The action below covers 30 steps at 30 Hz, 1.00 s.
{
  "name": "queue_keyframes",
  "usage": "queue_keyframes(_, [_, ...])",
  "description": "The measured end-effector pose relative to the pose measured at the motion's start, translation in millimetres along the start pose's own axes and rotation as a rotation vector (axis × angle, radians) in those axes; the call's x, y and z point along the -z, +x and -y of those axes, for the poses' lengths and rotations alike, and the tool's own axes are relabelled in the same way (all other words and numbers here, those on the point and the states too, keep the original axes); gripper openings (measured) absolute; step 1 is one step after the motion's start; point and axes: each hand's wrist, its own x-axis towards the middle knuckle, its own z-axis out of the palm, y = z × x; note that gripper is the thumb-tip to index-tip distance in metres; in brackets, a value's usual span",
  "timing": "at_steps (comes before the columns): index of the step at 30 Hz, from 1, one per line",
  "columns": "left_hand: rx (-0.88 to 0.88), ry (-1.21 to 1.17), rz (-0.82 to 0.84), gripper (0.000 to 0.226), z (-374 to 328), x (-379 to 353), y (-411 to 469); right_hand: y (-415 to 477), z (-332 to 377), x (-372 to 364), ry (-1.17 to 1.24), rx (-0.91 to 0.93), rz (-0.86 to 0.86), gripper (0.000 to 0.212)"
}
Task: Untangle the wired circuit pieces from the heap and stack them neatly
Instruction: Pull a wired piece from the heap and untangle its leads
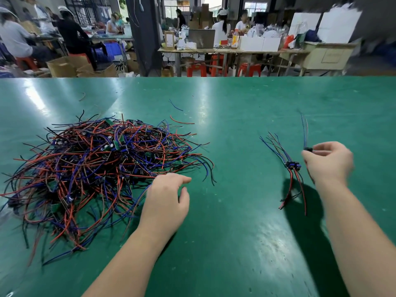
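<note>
Forearms, two, bare, reaching in from 6 o'clock over a green table (235, 232).

Item 1. Left hand (165, 200), palm down at the 4 o'clock edge of the heap. Fingers loosely curled, forefinger out toward 2 o'clock, thumb apart from it. Nothing seen pinched, though wires run under the knuckles.

Item 2. Heap of wired circuit pieces (102, 168), at 9 o'clock on the table. Red, blue and black leads lie tangled with small green and blue boards among them. Loose ends splay in all directions, so no single axis can be given.

Item 3. Right hand (329, 161), at 3 o'clock, somewhat blurred. Thumb and fingertips pinch one small dark piece (308, 149) held above the table. Its blue and red leads stand up toward 12 o'clock.

Item 4. Stack of sorted pieces (292, 166), flat on the table just left of the right hand. Blue boards are bunched at the middle. Long axis runs from 11 o'clock to 6 o'clock, with blue and dark leads fanning to 11 and red and black leads trailing to 6.

Item 5. Strays beyond the heap, toward 12 o'clock: a blue wire (175, 105) and a red wire (181, 121).

Item 6. Background at 12 o'clock: red stools (196, 69), cardboard cartons (64, 66), a carton label (169, 40) too small to read.
</note>
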Motion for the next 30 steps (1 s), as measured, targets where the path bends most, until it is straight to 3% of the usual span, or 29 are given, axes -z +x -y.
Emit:
queue_keyframes(4, [0.198,0.437,0.065,0.043,13,6,3,9,-24,-8,-0.219,-0.021,0.089,0.008])
queue_keyframes(7, [0.240,0.545,0.121,0.043,17,6,3,1,-23,-11,-0.309,-0.015,0.180,0.012])
queue_keyframes(12, [0.204,0.473,0.141,0.038,16,4,7,-5,-7,-17,-0.507,0.081,0.338,0.017])
queue_keyframes(17, [0.204,0.387,0.137,0.036,20,4,7,-8,-9,-17,-0.653,0.144,0.326,0.017])
queue_keyframes(18, [0.204,0.382,0.135,0.036,20,4,7,-9,-10,-16,-0.646,0.163,0.320,0.012])
queue_keyframes(23, [0.192,0.335,0.108,0.037,20,2,7,-10,-21,-11,-0.478,0.176,0.234,0.033])
queue_keyframes(30, [0.142,0.199,0.017,0.037,18,1,9,-6,-26,-12,-0.454,0.170,0.173,0.037])
